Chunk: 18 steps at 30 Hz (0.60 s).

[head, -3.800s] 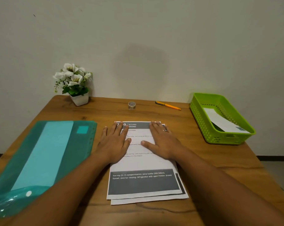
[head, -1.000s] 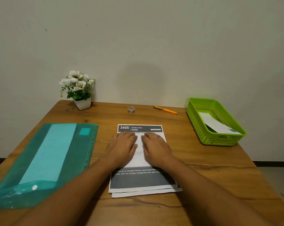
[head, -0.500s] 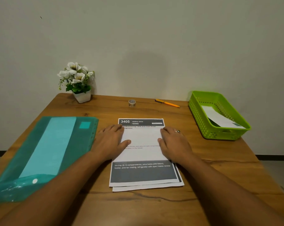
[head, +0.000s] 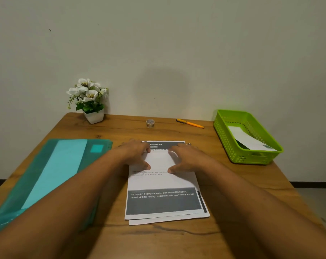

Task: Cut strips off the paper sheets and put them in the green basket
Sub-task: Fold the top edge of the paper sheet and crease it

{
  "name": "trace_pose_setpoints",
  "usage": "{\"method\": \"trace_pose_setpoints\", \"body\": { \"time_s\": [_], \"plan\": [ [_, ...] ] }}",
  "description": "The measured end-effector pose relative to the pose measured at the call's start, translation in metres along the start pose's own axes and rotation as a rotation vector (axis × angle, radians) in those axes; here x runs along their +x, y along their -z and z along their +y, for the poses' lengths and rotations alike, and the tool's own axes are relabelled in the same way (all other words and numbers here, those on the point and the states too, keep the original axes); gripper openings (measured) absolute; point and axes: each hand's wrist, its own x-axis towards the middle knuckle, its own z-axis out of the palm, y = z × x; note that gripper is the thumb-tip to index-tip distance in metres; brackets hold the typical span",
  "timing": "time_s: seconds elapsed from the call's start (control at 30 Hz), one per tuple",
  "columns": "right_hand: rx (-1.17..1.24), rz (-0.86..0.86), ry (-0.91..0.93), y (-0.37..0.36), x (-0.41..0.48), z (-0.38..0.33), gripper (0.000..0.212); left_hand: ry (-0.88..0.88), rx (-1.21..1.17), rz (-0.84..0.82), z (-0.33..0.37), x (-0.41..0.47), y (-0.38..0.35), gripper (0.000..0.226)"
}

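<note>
We find the paper sheets (head: pixel 163 184) stacked mid-table (head: pixel 233 193), the lower sheet's edge showing at the near and right sides. Left hand (head: pixel 136 156) and right hand (head: pixel 187 159) rest on the upper half of the top sheet, fingers spread and lightly arched, thumbs pressing the paper, nothing grasped; both slightly blurred. Green basket (head: pixel 249 158) stands at right, well apart from the sheets, one white strip (head: pixel 250 140) inside. Teal folder (head: pixel 51 172) lies at left. Flower pot (head: pixel 93 115), tape roll (head: pixel 150 123) and orange pen (head: pixel 191 123) sit along the far edge.
</note>
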Motion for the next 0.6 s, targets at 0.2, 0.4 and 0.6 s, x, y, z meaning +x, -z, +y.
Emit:
{"method": "trace_pose_setpoints", "body": {
  "time_s": [0.2, 0.4, 0.6],
  "plan": [
    [0.016, -0.037, -0.012, 0.005, 0.011, -0.004, 0.095, 0.014, -0.036, -0.023, 0.002, 0.003, 0.003, 0.059],
    [0.064, -0.076, -0.022, 0.01, 0.016, -0.006, 0.099, 0.006, -0.104, -0.039, 0.002, 0.003, 0.002, 0.064],
    [0.064, -0.096, -0.034, 0.013, 0.02, -0.006, 0.103, -0.02, -0.13, -0.064, 0.004, 0.005, 0.004, 0.066]
  ]
}}
